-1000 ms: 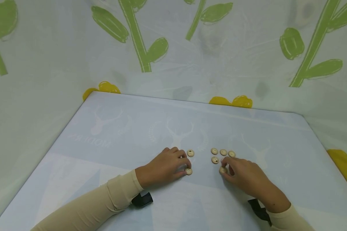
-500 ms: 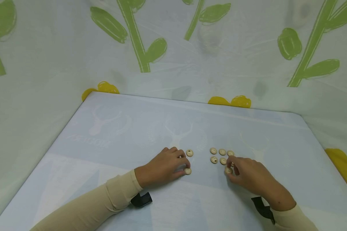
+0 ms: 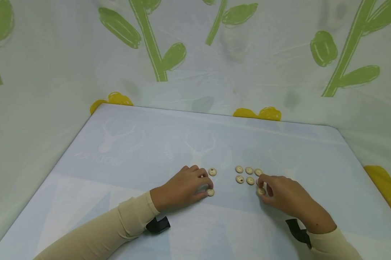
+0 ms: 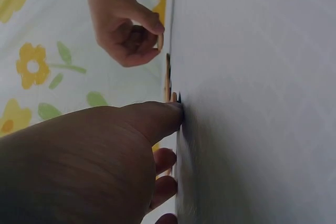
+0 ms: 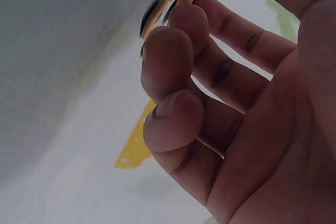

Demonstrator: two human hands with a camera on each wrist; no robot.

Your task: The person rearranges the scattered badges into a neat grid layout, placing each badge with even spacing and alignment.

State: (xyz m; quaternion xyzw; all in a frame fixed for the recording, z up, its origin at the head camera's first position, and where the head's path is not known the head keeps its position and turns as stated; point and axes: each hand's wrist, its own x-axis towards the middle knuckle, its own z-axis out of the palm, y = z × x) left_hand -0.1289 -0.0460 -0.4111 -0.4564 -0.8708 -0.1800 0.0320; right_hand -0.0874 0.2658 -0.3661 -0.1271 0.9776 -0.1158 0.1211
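Observation:
In the head view my left hand point(image 3: 183, 187) rests on the table, thumb and fingers around a round wooden button point(image 3: 210, 192). Just beyond it lies a single button point(image 3: 212, 172). My right hand point(image 3: 284, 193) pinches another wooden button point(image 3: 261, 190) between thumb and index finger. Close by, several buttons lie in two rows: the far row point(image 3: 249, 170) and the near row point(image 3: 250, 180), whose right-hand button is partly hidden by my fingers. The left wrist view shows the pinched button point(image 4: 160, 41) edge-on, raised off the table.
The pale table point(image 3: 150, 141) has faint deer prints and bears all the buttons. Behind it hangs a white cloth point(image 3: 195, 94) with green stems and yellow flowers. Black straps point(image 3: 158, 225) sit at both wrists.
My right hand has moved a little to the right with its pinched button, uncovering buttons in the near row. My left hand and its button have stayed in place.

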